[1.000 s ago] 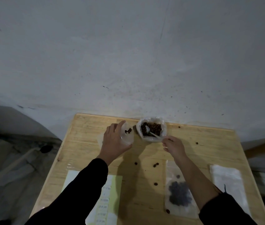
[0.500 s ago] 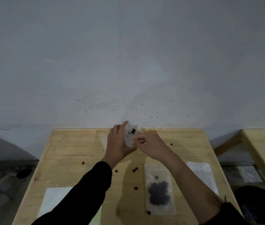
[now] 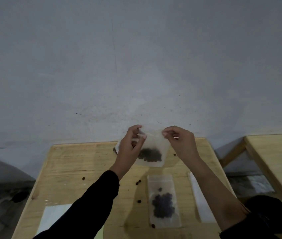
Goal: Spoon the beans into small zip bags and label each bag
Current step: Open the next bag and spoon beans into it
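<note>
A clear zip bag (image 3: 154,147), dark beans (image 3: 150,155) pooled at its bottom, is held above the table (image 3: 78,166), its top corners pinched by the left hand (image 3: 131,145) and right hand (image 3: 180,142). A second bag (image 3: 163,200) holding beans is laid flat nearer.

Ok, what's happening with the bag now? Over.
Left hand and right hand pinch the zip bag at its top. Beans inside. Loose beans on table, nothing blocking.

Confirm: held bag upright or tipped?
Upright: the left hand and right hand pinch the top corners of the held bag, and the beans lie pooled at its bottom, clear of the table.
</note>
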`<state>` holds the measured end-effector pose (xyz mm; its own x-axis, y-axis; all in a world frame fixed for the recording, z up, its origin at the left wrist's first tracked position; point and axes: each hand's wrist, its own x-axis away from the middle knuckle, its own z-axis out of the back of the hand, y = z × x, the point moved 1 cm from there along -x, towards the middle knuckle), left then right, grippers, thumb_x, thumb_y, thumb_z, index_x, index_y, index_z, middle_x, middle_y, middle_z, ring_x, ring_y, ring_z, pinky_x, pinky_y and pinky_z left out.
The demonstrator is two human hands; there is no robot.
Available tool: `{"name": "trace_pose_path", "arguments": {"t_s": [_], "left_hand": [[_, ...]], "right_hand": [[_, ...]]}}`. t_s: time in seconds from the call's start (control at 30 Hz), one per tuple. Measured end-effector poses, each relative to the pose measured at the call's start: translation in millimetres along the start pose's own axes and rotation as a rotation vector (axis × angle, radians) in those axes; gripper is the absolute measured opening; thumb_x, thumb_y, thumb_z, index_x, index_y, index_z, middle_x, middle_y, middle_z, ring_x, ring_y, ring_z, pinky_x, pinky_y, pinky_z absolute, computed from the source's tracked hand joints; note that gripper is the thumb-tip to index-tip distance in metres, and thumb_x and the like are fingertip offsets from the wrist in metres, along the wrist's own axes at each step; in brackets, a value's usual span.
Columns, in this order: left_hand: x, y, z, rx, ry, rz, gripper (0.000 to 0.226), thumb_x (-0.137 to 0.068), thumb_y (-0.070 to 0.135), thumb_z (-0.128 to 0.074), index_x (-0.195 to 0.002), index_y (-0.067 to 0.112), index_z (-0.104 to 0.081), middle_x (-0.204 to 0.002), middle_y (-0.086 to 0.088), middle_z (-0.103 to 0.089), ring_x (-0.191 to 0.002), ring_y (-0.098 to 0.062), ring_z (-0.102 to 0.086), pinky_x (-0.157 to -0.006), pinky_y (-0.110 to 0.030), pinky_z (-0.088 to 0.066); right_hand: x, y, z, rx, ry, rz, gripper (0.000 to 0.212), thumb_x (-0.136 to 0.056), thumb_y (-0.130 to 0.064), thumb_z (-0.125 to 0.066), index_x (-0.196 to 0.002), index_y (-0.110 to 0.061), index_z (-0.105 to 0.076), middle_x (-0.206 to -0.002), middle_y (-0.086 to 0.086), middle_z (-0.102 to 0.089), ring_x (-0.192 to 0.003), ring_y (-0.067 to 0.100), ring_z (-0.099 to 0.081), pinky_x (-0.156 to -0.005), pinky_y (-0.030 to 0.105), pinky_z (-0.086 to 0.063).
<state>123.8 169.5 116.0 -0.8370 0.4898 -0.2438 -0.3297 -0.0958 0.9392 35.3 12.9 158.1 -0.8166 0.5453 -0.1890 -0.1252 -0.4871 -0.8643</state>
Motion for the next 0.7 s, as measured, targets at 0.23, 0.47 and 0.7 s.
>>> {"name": "trace_pose_path", "arguments": {"t_s": [0.23,0.47,0.7], "left_hand": [[-16,30,-5,0.249,0.068,0.065,0.009,-0.090,0.014,-0.061,-0.096,0.021,-0.061,-0.088,0.004,-0.064,-0.072,-0.012,-0.066,-0.065,-0.023,-0.052],[-7,27,-11,0.159,-0.005,0.169,0.011,-0.092,0.019,-0.059,-0.082,0.018,-0.062,-0.077,0.008,-0.063,-0.071,-0.001,-0.058,-0.069,-0.023,-0.048],[10,32,-18,-0.018,0.058,0.118,0.016,-0.094,0.016,-0.054,-0.078,0.019,-0.055,-0.073,0.008,-0.058,-0.066,0.001,-0.053,-0.062,-0.009,-0.041]], "right_hand": [[4,-10,23,-0.281,0.029,0.028,0.025,-0.081,-0.008,-0.070,-0.101,-0.020,-0.062,-0.076,0.004,-0.071,-0.076,0.012,-0.068,-0.072,0.018,-0.052],[10,-8,23,-0.233,0.100,-0.056,0.032,-0.081,-0.004,-0.070,-0.094,-0.027,-0.052,-0.071,-0.002,-0.069,-0.075,0.012,-0.068,-0.077,0.026,-0.053],[25,-4,22,-0.142,0.035,-0.068,0.023,-0.079,-0.013,-0.073,-0.093,-0.023,-0.059,-0.073,0.002,-0.069,-0.068,0.006,-0.063,-0.064,0.012,-0.047]]}}
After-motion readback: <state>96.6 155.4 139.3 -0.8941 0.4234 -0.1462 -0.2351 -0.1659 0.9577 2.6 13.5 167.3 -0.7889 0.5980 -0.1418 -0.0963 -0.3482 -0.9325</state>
